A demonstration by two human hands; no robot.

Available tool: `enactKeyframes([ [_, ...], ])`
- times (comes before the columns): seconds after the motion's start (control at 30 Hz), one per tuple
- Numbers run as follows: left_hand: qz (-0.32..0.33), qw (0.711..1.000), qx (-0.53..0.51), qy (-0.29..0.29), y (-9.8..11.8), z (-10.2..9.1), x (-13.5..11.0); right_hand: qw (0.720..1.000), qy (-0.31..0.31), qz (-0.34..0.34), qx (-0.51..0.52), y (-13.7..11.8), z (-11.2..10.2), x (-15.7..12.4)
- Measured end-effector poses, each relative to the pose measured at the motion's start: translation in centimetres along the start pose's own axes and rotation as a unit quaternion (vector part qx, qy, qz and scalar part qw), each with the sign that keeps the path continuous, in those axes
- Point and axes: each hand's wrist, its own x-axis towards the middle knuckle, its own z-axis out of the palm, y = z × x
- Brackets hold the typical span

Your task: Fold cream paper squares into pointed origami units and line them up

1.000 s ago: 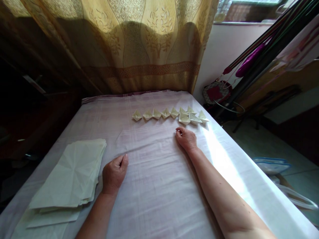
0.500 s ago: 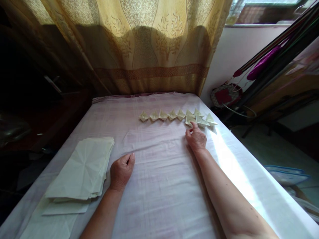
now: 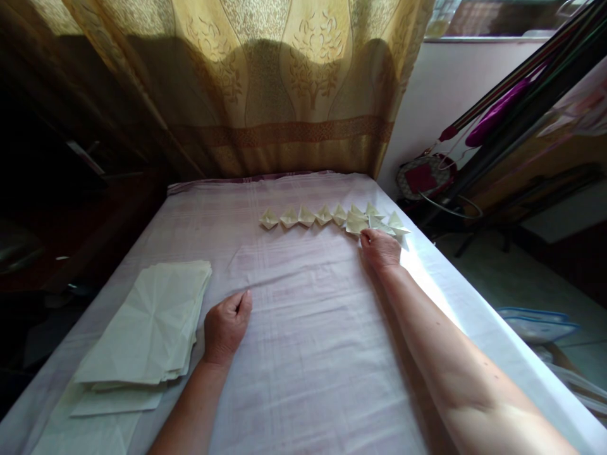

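Observation:
Several pale yellow folded paper boats [image 3: 306,216] stand in a row across the far part of the cloth-covered table [image 3: 284,354], with a few more in a second row at its right end. My right hand [image 3: 380,248] is at the near side of that second row, its fingers closed on the lower edge of one folded paper boat [image 3: 356,222]; the fingertips are partly hidden. Resting on the cloth, my left hand [image 3: 227,325] is closed in a loose fist, and nothing shows in it. To its left lies a stack of creased paper sheets [image 3: 147,322].
A gold patterned curtain [image 3: 275,95] hangs behind the table's far edge. On the right, past the table edge, are a round bag [image 3: 424,178] and slanting dark poles [image 3: 521,107]. A dark wooden surface [image 3: 61,221] borders the left side.
My right hand has shifted slightly right and curled its fingers at the near paper boat. The left fist keeps its place on the cloth. The whole view has shifted a little.

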Motion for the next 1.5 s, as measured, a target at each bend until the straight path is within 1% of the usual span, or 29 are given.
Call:
enactKeyframes([
  [0.27,0.005,1.0,0.0,0.002,0.0,0.0,0.0,1.0,-0.007,0.022,-0.021,-0.8,-0.8,0.2],
  [0.53,0.007,1.0,0.0,0.009,-0.1,0.1,0.0,1.0,0.0,0.028,-0.009,-0.8,-0.6,0.7],
  [0.8,0.012,1.0,-0.002,0.017,0.1,0.0,0.0,0.999,0.022,0.024,0.017,-0.8,-0.6,-0.4],
  [0.9,0.015,1.0,-0.003,0.019,0.0,0.0,0.0,0.997,0.045,0.048,0.033,-0.1,-0.7,-0.6],
  [1.0,0.018,1.0,-0.001,0.024,0.0,0.1,0.0,0.995,0.061,0.078,0.031,1.2,-0.9,-0.4],
  [1.17,0.02,1.0,-0.002,0.019,-0.2,0.1,0.0,0.994,0.02,0.106,-0.007,3.6,-1.1,0.6],
  [1.23,0.018,1.0,-0.001,0.017,-0.2,0.1,0.0,0.994,0.014,0.111,-0.015,4.3,-1.0,0.9],
  [1.4,0.016,1.0,-0.001,0.012,-0.2,0.0,0.0,0.992,0.012,0.121,-0.034,5.1,-0.7,1.3],
  [1.5,0.018,1.0,-0.003,0.011,-0.2,0.0,-0.1,0.993,0.016,0.109,-0.041,5.2,-0.7,1.4],
])
